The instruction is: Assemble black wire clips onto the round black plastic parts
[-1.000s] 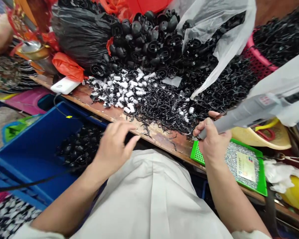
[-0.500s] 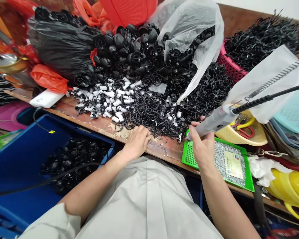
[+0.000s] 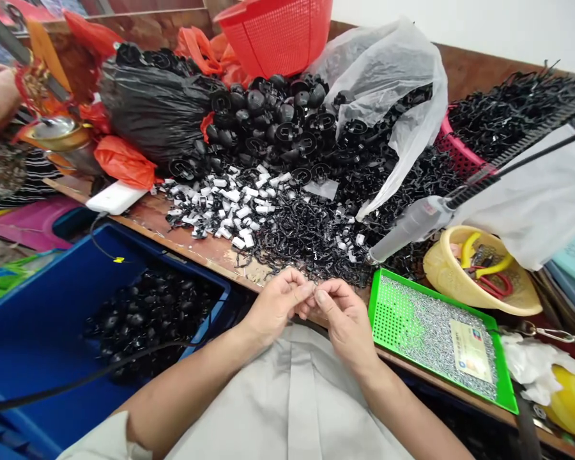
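Note:
My left hand (image 3: 282, 305) and my right hand (image 3: 345, 321) meet fingertip to fingertip above the front edge of the bench. Both are closed in a pinch, and whatever they hold is too small to make out. Just beyond them lies a heap of small black curved parts (image 3: 301, 233), with white-ended pieces (image 3: 234, 204) to its left. To the right of my right hand, a grey electric screwdriver (image 3: 407, 227) hangs tilted from a coiled spring, untouched. Below it sits a green perforated tray (image 3: 393, 322) of small screws (image 3: 436, 326), with a card (image 3: 470, 350) lying on them.
A blue bin (image 3: 38, 319) with black round parts (image 3: 144, 319) stands at the lower left. Black domed housings (image 3: 278, 121) pile up at the back, beside a clear plastic bag (image 3: 388, 83). A cream basket (image 3: 483, 300) holds pliers. Another person's arm (image 3: 0, 99) shows at the far left.
My right hand has let go of the electric screwdriver, which now hangs free, and has moved left to meet my left hand. The view has shifted, and another person's arm has appeared.

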The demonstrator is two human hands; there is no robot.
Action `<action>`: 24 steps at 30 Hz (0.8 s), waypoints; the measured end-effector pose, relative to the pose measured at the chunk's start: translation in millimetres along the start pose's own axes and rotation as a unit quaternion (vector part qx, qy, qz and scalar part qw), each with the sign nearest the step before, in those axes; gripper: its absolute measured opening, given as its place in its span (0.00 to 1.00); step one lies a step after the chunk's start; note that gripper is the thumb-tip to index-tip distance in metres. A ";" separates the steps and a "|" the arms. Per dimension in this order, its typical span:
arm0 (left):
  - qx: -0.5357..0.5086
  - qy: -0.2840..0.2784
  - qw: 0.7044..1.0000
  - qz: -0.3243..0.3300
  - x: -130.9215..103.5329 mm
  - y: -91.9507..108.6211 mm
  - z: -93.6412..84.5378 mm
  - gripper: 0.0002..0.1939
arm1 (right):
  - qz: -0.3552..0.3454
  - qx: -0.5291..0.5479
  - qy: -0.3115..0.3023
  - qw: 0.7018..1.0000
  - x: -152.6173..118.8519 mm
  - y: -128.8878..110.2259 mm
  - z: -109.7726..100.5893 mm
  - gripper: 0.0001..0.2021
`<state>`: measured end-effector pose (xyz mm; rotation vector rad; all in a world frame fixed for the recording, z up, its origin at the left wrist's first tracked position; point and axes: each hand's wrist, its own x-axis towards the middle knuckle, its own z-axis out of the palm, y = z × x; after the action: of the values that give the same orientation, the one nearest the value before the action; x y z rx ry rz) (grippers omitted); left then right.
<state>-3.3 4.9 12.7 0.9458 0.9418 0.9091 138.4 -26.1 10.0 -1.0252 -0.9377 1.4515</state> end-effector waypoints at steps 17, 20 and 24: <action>0.456 0.253 0.835 0.178 21.7 17.0 -104.1 0.11 | 0.021 -0.073 0.069 0.995 9.6 13.0 -9.4 0.12; 0.195 0.166 0.959 0.121 16.0 5.0 -57.9 0.13 | 0.017 -0.054 0.053 0.997 13.9 14.4 -0.3 0.10; 0.099 0.040 0.990 0.093 9.8 -5.6 -12.8 0.14 | -0.022 -0.079 0.045 0.996 21.0 14.3 1.3 0.09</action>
<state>-11.0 15.3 1.5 1.1881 1.0387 1.0311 131.6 -6.9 -5.1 -1.1698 -1.0160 1.2998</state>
